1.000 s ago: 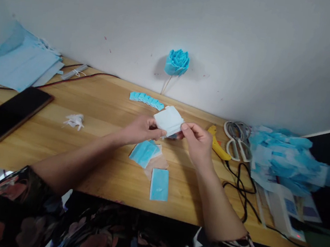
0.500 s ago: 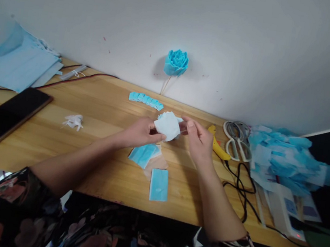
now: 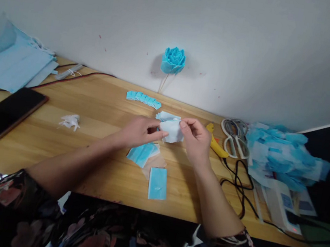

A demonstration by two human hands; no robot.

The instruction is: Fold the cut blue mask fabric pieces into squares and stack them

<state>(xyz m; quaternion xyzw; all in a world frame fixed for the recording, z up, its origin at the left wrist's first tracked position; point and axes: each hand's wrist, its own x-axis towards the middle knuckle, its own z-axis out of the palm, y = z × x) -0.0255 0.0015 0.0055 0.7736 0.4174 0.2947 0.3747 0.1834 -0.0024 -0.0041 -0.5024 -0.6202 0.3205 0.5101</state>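
Between my two hands, above the middle of the table, is a pale blue-white piece of fabric (image 3: 172, 132). My left hand (image 3: 141, 131) pinches its left edge with thumb and fingers. The thumb and forefinger of my right hand (image 3: 196, 138) grip its upper right corner. Behind it shows a stack of light blue pieces (image 3: 166, 116), partly hidden by the fabric. Below my hands lie blue and white fabric pieces (image 3: 142, 154) and a blue folded rectangle (image 3: 158, 184). A row of small folded blue pieces (image 3: 144, 99) lies beyond my left hand.
A blue fabric flower (image 3: 173, 60) on thin sticks leans at the wall. On the left are face masks (image 3: 15, 63), a phone (image 3: 5, 115) and white scraps (image 3: 70, 121). At right are a yellow glue gun (image 3: 218, 147), scissors (image 3: 235, 145), a black cord (image 3: 239, 185) and blue scraps (image 3: 283, 152).
The fabric has turned and now hangs more squarely toward me, with the stack showing behind it. My right fingers have moved onto its upper corner.
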